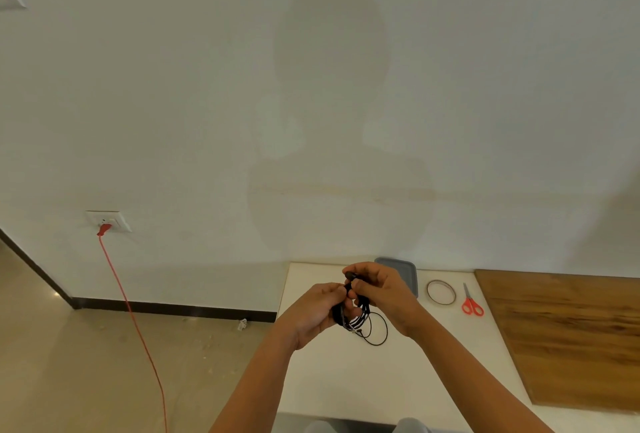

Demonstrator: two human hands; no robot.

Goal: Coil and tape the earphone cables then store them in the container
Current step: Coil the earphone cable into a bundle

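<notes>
A bundle of black earphone cables (pixel 360 320) hangs above the white table (pixel 398 380), between both hands. My left hand (pixel 317 311) grips the bundle from the left. My right hand (pixel 381 288) pinches the cable's upper end, with a dark earbud showing at its fingertips. One loop dangles below the hands. A grey container (pixel 407 271) lies at the table's far edge, partly hidden behind my right hand. A roll of clear tape (pixel 441 292) lies to its right, beside red-handled scissors (pixel 471 301).
A wooden board (pixel 571 339) covers the table's right side. On the left, a red cord (pixel 138 328) runs from a wall socket (pixel 108 221) down across the floor. A white wall stands right behind the table.
</notes>
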